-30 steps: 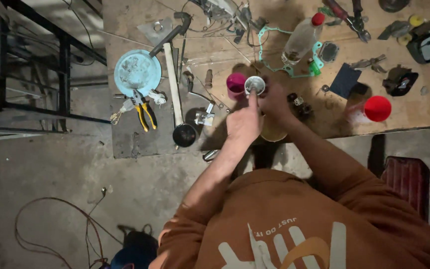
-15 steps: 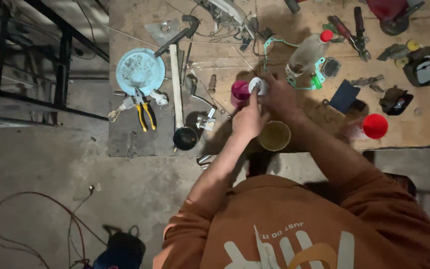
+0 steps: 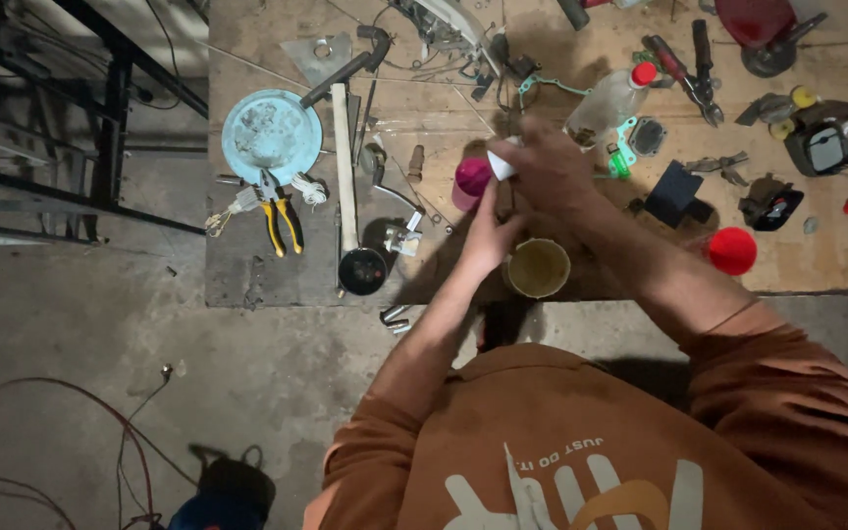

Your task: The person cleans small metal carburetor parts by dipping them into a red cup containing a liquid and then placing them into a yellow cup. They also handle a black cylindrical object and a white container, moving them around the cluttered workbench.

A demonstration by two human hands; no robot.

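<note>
A worn wooden plank workbench is stretching across the upper part of the view, and the person in the rust-orange sweatshirt is leaning over its near edge with both arms reaching forward. The right hand is lying further out over the bench, curled around one end of a small white tube-shaped object; the rest of that object is hidden, so its long axis is hard to judge, though it seems to be pointing left toward the magenta plastic cup just beside it. The left hand is rising from below with fingers narrowed toward the same white piece, touching or nearly touching it; I cannot tell which. So the held thing is sitting between the two hands, the right one gripping it. A round tan open can is standing near the bench edge, directly under the wrists.
</note>
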